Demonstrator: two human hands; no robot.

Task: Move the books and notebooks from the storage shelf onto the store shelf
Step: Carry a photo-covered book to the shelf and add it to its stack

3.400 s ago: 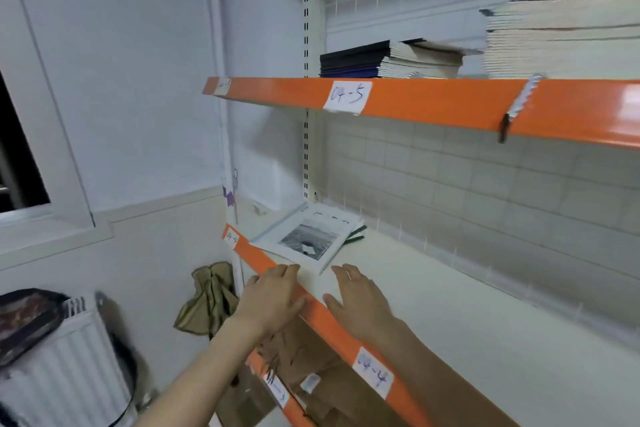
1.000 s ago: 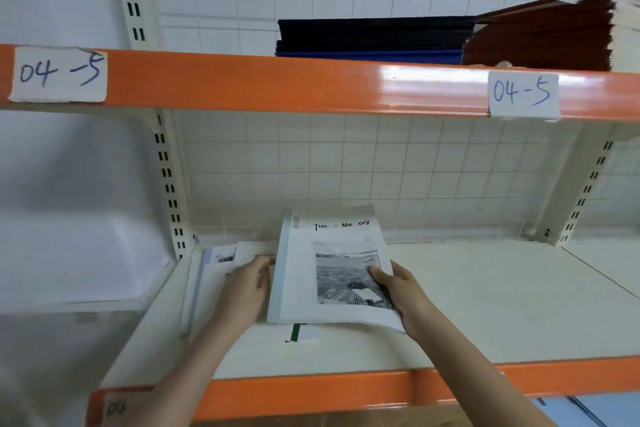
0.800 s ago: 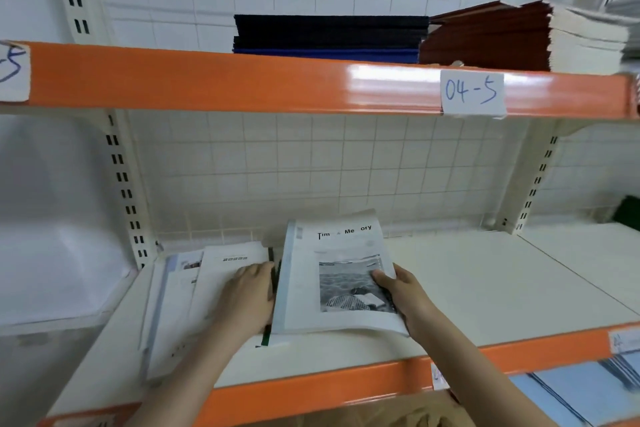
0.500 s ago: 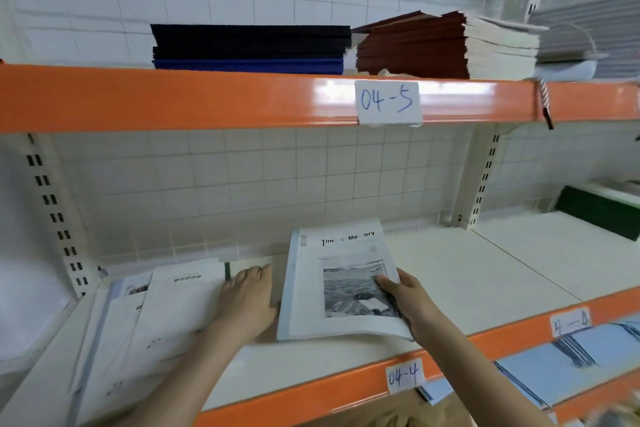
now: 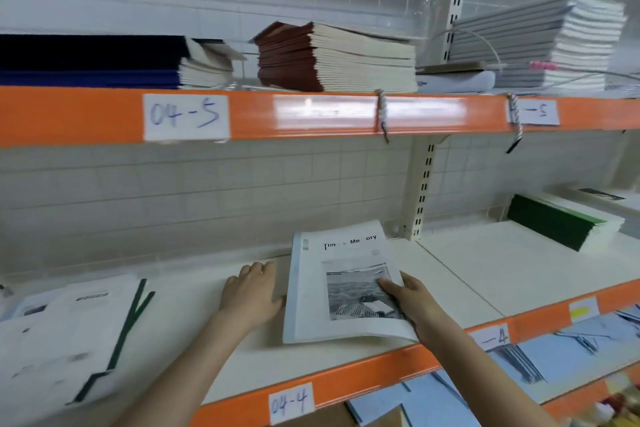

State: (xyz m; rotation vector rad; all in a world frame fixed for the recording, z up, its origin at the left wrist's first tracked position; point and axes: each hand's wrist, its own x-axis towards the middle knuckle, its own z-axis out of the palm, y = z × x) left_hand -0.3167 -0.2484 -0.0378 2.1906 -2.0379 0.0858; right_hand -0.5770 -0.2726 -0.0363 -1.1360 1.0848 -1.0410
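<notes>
A stack of white books with a grey photo cover [image 5: 317, 291] lies on the white shelf board [image 5: 491, 274] labelled 04-4. My right hand [image 5: 412, 298] grips the stack's right edge, thumb on the cover. Flat against the stack's left side, my left hand [image 5: 251, 291] presses with straight fingers. Other white booklets with green spines [image 5: 72, 326] lie spread at the left of the same shelf.
The upper orange-edged shelf [image 5: 311, 114] carries dark blue notebooks [image 5: 90, 61], a brown pile [image 5: 332, 57] and a grey pile [image 5: 540, 45]. Green notebooks [image 5: 561, 224] sit at the right of the middle shelf. Light blue books [image 5: 571, 347] lie on the shelf below.
Both hands have slid the photo-cover stack to the right along the shelf, away from the booklets at the left. The view has swung right too.
</notes>
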